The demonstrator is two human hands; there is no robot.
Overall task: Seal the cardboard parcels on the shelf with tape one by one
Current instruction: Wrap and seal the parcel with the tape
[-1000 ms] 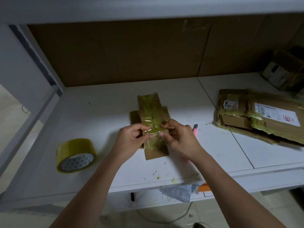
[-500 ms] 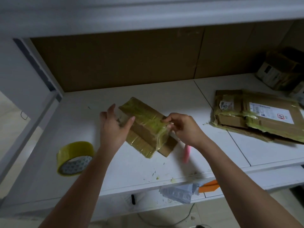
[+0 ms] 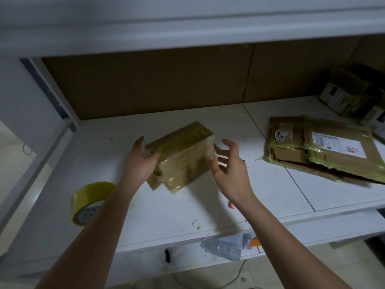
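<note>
Your left hand (image 3: 141, 163) gripped the small cardboard parcel (image 3: 181, 155) at its left end, thumb on top and fingers curled underneath, and held it tilted above the middle of the white shelf (image 3: 145, 215). The parcel was a blocky brown rectangle wrapped in glossy, yellowish clear tape that wrinkled and caught the light near its lower corner. Your right hand (image 3: 229, 165) was spread wide just beside the parcel's right end, fingers relaxed and gripping nothing; whether the fingertips touched the wrap could not be told. A roll of tape (image 3: 89, 202), yellow-tinted with a patterned white core, lay on its side at the shelf's left front. To the right lay flat taped cartons (image 3: 325, 151), rough-edged and torn, with a white printed shipping label bearing a red mark and a smaller sticker reading something like "5B"; the fine print was too small to read. A crumpled grey plastic mailer (image 3: 225, 245) hung under the shelf's front edge.
</note>
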